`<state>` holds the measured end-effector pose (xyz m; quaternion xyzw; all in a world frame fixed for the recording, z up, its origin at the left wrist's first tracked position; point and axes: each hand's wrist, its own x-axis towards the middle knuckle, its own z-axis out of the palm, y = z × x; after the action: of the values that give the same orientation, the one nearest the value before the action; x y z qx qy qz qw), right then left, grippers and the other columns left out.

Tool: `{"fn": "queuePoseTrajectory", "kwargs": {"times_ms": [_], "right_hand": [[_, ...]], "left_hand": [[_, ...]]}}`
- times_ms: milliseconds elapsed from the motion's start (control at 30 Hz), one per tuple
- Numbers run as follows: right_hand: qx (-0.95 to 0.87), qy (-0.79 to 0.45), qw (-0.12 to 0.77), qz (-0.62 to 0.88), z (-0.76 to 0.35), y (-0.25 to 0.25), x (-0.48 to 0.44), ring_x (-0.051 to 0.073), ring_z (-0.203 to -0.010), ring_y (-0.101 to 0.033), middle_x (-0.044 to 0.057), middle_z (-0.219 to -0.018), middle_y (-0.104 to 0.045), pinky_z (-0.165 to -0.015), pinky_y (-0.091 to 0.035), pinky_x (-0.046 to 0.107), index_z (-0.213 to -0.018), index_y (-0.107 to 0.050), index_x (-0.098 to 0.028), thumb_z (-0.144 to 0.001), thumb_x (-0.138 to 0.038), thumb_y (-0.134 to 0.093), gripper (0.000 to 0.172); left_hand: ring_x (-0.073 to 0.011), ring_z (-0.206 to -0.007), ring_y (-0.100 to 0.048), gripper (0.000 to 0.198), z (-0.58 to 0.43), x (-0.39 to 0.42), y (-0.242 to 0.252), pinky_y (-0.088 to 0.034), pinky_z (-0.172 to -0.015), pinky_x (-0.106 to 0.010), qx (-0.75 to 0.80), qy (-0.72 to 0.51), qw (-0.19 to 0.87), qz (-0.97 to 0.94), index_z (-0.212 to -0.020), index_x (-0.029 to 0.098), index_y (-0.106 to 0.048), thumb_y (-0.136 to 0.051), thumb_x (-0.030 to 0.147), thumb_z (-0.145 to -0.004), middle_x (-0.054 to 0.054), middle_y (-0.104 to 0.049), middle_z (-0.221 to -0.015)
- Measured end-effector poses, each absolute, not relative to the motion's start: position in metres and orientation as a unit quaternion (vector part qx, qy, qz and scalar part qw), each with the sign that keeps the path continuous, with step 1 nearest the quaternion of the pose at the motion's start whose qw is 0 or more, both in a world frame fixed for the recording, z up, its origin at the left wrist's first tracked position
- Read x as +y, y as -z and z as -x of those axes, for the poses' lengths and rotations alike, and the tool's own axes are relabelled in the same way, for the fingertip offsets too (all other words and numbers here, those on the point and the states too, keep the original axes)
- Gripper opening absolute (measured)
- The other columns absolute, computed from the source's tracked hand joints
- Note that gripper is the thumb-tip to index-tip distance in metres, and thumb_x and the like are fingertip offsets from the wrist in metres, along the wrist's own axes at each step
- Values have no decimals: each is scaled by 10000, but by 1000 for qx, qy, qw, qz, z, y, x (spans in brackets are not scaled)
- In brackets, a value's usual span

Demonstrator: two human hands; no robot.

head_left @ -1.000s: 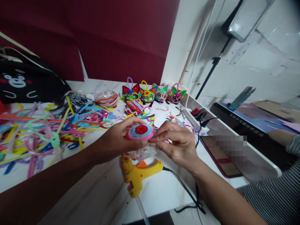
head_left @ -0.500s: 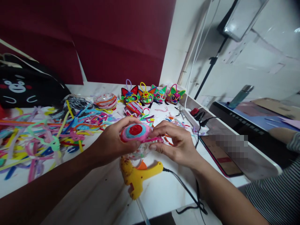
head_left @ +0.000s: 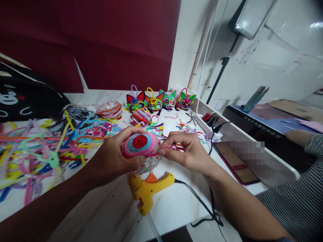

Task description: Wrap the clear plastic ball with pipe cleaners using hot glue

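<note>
My left hand is wrapped round a ball that looks clear, with colourful bits inside. Its upper side carries coiled pipe cleaner in rings of red, blue and pink. My right hand pinches a pink pipe cleaner at the ball's right side, thumb against fingertips. Just below the ball a yellow hot glue gun lies on the white table, its orange trigger up and a clear glue stick poking out of its back end.
Several finished cat-head ornaments stand at the back. Two partly wrapped balls sit near them. Loose pipe cleaners cover the left. A power strip, a phone and a person's striped sleeve are on the right.
The ball has turned slightly, so its red centre faces me more. My right hand has drawn a little away from the coil, still pinching the pink pipe cleaner. The view has shifted slightly.
</note>
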<state>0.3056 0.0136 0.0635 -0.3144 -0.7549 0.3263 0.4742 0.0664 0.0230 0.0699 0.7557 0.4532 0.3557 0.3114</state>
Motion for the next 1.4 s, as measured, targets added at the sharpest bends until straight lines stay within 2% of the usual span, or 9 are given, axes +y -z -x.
{"fn": "queuePoseTrajectory", "kwargs": {"times_ms": [133,300,400,633,833,900,1067,1267,1400], "right_hand": [[-757,-298,488,318,-304,-63,13,134,-697,-644,10,-762,-728,-684,-502,260,-788,-750,-185,-830,-190,-798,64],[-759,-294,481,326,-303,-62,13,141,-705,-650,10,-769,-735,-699,-504,270,-786,-748,-189,-826,-183,-801,67],[-739,-337,478,335,-302,-60,14,139,-694,-644,5,-759,-731,-676,-494,264,-776,-744,-185,-795,-189,-827,85],[-656,-508,445,336,-300,-60,16,102,-585,-528,-26,-647,-649,-552,-421,226,-725,-692,-167,-690,-330,-931,292],[-628,-569,416,330,-305,-66,18,95,-625,-540,-24,-686,-646,-628,-438,236,-786,-714,-144,-680,-251,-890,231],[-624,-570,418,332,-305,-68,17,94,-626,-539,-26,-686,-645,-626,-437,235,-785,-709,-143,-670,-213,-875,214],[-624,-553,440,333,-303,-71,15,92,-622,-526,-37,-660,-624,-603,-417,227,-773,-695,-144,-642,-173,-874,224],[-599,-573,444,339,-301,-71,16,88,-574,-517,-47,-609,-614,-558,-420,218,-716,-682,-148,-572,-171,-940,296],[-587,-590,442,334,-302,-70,18,87,-550,-533,-46,-590,-625,-545,-437,216,-670,-677,-152,-563,-152,-941,285]], "left_hand": [[-273,-833,-715,515,-68,20,-71,-565,-694,-335,460,-342,314,-757,-1176,261,-632,-756,401,-696,-27,-751,-1010],[-289,-893,-727,526,-69,17,-72,-586,-721,-336,449,-348,337,-751,-1164,261,-640,-774,413,-679,-37,-741,-1062],[-293,-907,-726,504,-68,18,-69,-586,-743,-341,431,-347,339,-761,-1155,279,-655,-784,400,-683,-30,-743,-1074],[-277,-919,-714,514,-64,20,-65,-582,-730,-297,410,-333,360,-769,-1179,281,-652,-781,362,-688,-25,-741,-1096],[-216,-940,-702,513,-62,19,-68,-569,-766,-243,383,-309,436,-754,-1242,198,-556,-731,404,-806,-51,-722,-1107],[-219,-943,-705,554,-61,19,-68,-569,-766,-241,378,-312,443,-751,-1253,202,-554,-757,446,-799,-53,-719,-1118],[-217,-941,-701,519,-60,19,-65,-565,-776,-240,367,-330,413,-765,-1232,213,-603,-773,415,-786,-46,-716,-1130],[-260,-968,-720,558,-58,21,-59,-593,-770,-271,366,-334,416,-763,-1215,246,-618,-825,413,-725,-60,-713,-1184],[-238,-930,-715,536,-57,24,-57,-580,-749,-265,353,-331,410,-773,-1224,253,-624,-797,426,-747,-44,-727,-1135]]}}
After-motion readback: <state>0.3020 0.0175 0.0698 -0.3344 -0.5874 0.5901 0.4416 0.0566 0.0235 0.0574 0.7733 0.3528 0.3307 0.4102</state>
